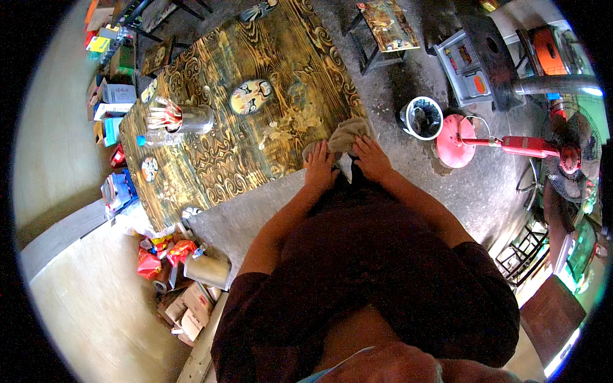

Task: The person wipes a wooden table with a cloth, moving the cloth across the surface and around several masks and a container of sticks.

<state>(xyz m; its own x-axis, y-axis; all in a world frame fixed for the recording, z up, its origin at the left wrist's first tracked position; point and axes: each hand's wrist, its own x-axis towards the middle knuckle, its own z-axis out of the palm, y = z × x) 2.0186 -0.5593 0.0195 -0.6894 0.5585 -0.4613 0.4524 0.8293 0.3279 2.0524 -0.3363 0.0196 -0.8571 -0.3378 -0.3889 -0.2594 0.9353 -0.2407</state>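
Note:
A greyish-brown cloth (350, 133) lies bunched at the near right corner of a patterned wooden table (225, 165). My right hand (371, 157) grips its larger bunched part, fingers pressed over the edge of the fabric. Close beside it, my left hand (320, 166) holds the cloth's left end against the table edge. Further left on the tabletop stands a clear container (197, 119) filled with sticks, probably chopsticks. A clear plastic bottle (162, 139) with a blue cap lies or stands just in front of it. A painted mask design (251, 97) decorates the table's middle.
On the floor to my right are a white-rimmed bin (421, 118) with a black liner and a red pedestal fan (524, 145). A stool (390, 25) is beyond the table. Cardboard boxes (191, 311) and a cylindrical bin (207, 271) sit at the lower left.

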